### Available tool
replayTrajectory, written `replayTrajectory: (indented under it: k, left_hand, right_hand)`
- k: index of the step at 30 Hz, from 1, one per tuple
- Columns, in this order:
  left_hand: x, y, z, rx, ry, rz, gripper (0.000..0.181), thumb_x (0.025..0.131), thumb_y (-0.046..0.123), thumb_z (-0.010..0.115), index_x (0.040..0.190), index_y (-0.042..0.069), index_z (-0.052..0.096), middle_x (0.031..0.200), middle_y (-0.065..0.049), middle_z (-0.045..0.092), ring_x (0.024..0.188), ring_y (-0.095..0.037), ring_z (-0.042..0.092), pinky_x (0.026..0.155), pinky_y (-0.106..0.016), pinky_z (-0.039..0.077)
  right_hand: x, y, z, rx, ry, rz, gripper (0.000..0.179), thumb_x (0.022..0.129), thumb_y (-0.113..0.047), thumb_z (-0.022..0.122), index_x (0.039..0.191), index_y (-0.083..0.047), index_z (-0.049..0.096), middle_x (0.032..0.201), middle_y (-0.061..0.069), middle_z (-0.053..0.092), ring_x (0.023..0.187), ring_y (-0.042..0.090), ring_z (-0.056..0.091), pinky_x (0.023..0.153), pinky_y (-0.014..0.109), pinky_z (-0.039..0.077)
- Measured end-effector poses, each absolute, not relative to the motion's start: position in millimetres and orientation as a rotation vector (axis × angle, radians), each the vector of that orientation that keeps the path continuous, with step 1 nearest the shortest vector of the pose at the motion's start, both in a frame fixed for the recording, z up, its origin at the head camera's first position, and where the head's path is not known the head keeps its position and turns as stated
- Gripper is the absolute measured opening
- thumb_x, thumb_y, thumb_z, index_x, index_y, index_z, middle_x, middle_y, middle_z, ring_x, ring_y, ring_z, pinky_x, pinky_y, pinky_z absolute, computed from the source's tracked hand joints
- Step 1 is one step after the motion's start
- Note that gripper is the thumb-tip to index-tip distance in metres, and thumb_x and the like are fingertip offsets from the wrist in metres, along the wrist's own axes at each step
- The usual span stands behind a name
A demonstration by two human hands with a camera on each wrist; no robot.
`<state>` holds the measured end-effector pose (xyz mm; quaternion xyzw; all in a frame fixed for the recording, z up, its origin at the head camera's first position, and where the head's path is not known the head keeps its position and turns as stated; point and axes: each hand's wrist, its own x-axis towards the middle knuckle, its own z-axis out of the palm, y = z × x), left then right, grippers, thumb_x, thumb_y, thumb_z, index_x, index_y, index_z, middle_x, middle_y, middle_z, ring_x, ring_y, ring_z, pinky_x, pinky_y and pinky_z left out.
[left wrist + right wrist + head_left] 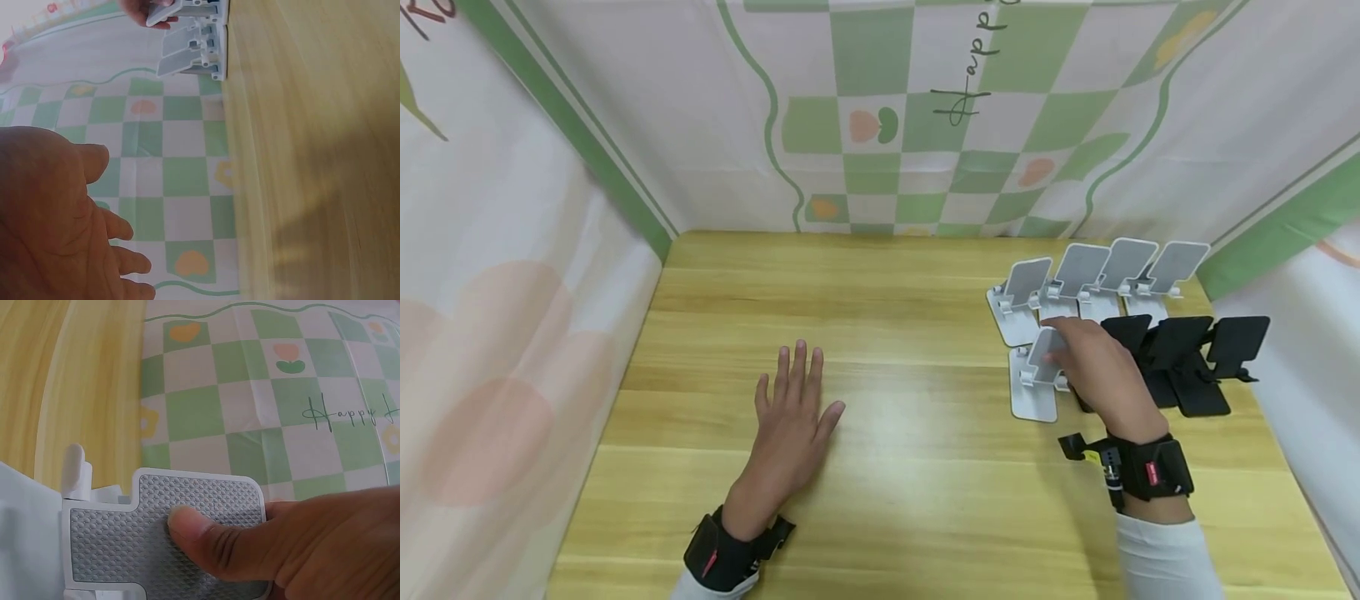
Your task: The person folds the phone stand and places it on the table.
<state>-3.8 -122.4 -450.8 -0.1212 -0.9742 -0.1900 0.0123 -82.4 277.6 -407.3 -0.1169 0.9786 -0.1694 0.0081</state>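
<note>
My right hand pinches the upright plate of a white phone stand at the front left of a cluster of stands. In the right wrist view the thumb lies flat on the plate's textured grey pad, and the other fingers are hidden behind it. The stand's base appears to sit on the table. Over the left half of the wooden table, my left hand is spread palm down with straight fingers and holds nothing. Its palm and fingertips also show in the left wrist view.
Behind the held stand, several white phone stands stand in a row. Three black phone stands are beside my right hand, partly covered by it. A patterned curtain hangs along the back edge of the wooden table.
</note>
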Motion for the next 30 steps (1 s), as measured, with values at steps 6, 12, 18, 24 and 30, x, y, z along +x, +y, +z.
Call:
replayTrajectory:
  k: [6, 12, 18, 24, 30]
  left_hand:
    - [-3.9, -120.7, -450.1, -0.394, -3.036, -0.63, 0.07, 0.104, 0.047, 0.029, 0.157, 0.009, 0.006, 0.164, -0.014, -0.002, 0.148, -0.032, -0.009, 0.116, -0.06, 0.003]
    - [-3.8, -120.0, -449.9, -0.397, -3.046, -0.64, 0.07, 0.103, 0.048, 0.028, 0.157, 0.008, 0.005, 0.164, -0.014, -0.004, 0.148, -0.033, -0.008, 0.118, -0.057, 0.005]
    - [-2.5, -118.5, -450.9, -0.412, -3.048, -0.654, 0.07, 0.103, 0.047, 0.028, 0.157, 0.008, 0.004, 0.164, -0.014, -0.005, 0.148, -0.032, -0.008, 0.119, -0.054, 0.007]
    - [-2.2, -116.9, -450.8, -0.449, -3.042, -0.674, 0.07, 0.104, 0.044, 0.029, 0.156, 0.005, 0.004, 0.163, -0.015, -0.005, 0.149, -0.03, -0.007, 0.12, -0.049, 0.01]
    - [-3.5, -110.5, -451.9, -0.474, -3.015, -0.841, 0.067, 0.105, 0.041, 0.027, 0.156, 0.006, 0.001, 0.164, -0.011, -0.004, 0.149, -0.025, -0.006, 0.119, -0.049, 0.014]
  right_hand:
    - [-84.8, 280.9, -409.4, -0.442, 3.074, -0.545, 0.03, 0.087, -0.005, 0.067, 0.116, -0.001, 0.06, 0.1, 0.016, 0.064, 0.09, 0.03, 0.056, 0.069, 0.044, 0.047]
    - [-84.7, 281.4, -410.5, -0.477, 3.082, -0.556, 0.031, 0.085, -0.006, 0.07, 0.115, -0.002, 0.061, 0.098, 0.012, 0.065, 0.085, 0.027, 0.057, 0.068, 0.041, 0.047]
    - [-85.0, 282.3, -411.2, -0.496, 3.094, -0.562, 0.03, 0.084, -0.005, 0.071, 0.113, -0.002, 0.063, 0.095, 0.011, 0.066, 0.082, 0.025, 0.058, 0.069, 0.041, 0.048]
    - [-85.6, 282.8, -408.1, -0.517, 3.088, -0.583, 0.028, 0.083, -0.005, 0.072, 0.11, -0.004, 0.064, 0.095, 0.008, 0.066, 0.082, 0.023, 0.059, 0.07, 0.038, 0.049]
    - [-86.1, 277.6, -398.2, -0.547, 3.072, -0.644, 0.032, 0.084, -0.009, 0.071, 0.114, -0.001, 0.062, 0.102, 0.011, 0.066, 0.092, 0.026, 0.059, 0.077, 0.042, 0.05]
